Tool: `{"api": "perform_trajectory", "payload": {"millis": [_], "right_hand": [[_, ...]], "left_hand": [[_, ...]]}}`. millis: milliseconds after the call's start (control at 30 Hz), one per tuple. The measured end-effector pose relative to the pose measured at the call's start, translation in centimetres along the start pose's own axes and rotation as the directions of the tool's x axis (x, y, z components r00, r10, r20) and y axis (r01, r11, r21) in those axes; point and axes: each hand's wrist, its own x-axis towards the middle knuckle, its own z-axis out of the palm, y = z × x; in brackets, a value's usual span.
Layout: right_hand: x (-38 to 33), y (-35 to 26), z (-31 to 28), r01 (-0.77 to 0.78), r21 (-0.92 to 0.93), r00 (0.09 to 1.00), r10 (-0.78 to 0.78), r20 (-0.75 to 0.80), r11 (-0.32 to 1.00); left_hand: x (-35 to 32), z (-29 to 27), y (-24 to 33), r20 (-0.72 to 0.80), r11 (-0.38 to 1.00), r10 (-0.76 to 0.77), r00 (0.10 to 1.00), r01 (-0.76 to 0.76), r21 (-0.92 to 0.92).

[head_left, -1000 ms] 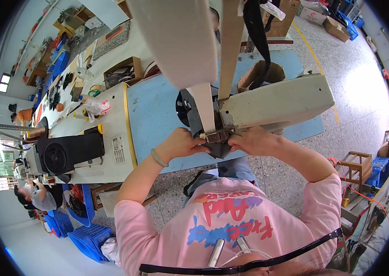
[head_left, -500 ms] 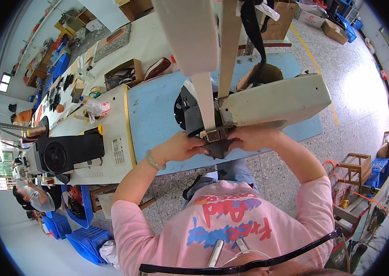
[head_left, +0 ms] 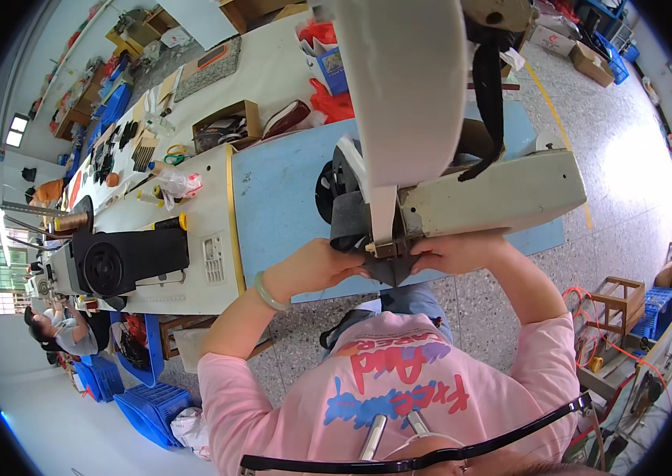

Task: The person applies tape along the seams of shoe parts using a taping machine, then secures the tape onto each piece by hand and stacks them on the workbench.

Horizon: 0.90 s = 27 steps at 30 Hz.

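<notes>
Both my hands hold a dark grey piece of soft material (head_left: 394, 273) at the metal working end of a pale sewing machine (head_left: 502, 193). My left hand (head_left: 316, 270), with a pale bangle at the wrist, pinches its left side. My right hand (head_left: 463, 253) grips the right side close under the machine's arm, which hides part of its fingers. More dark grey material (head_left: 349, 218) curls up just left of the machine's working end. The exact shape of the piece is hidden by the machine and my fingers.
A blue tabletop (head_left: 272, 206) lies under the machine. Leftward stand a black-and-white sewing machine (head_left: 125, 266), thread cones, scissors (head_left: 175, 154) and an open box (head_left: 226, 128). Red bags (head_left: 332, 103) lie behind. A co-worker (head_left: 70, 329) sits far left; blue crates (head_left: 153, 412) stand on the floor.
My view has shifted, so the machine's upper arm looks broader and red bags show behind it. Both hands stay on the dark grey material at the machine. The co-worker's head has lifted.
</notes>
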Motion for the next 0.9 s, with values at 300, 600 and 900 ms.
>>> {"api": "perform_trajectory", "payload": {"millis": [300,600,900], "right_hand": [[1.0,2.0,0.4,0.142,0.673,0.982,-0.017,-0.189,0.726],[1.4,3.0,0.5,0.061,0.882,0.988,0.096,-0.119,0.467],[1.5,3.2,0.8,0.076,0.938,0.987,0.108,-0.119,0.339]], "left_hand": [[0.5,-2.4,-0.1,-0.018,0.934,0.091,0.996,-0.091,-0.346],[0.5,-2.0,-0.2,0.007,0.556,-0.135,0.991,0.082,-0.827],[1.1,-1.9,-2.0,0.113,0.456,-0.062,0.992,0.129,-0.881]]}}
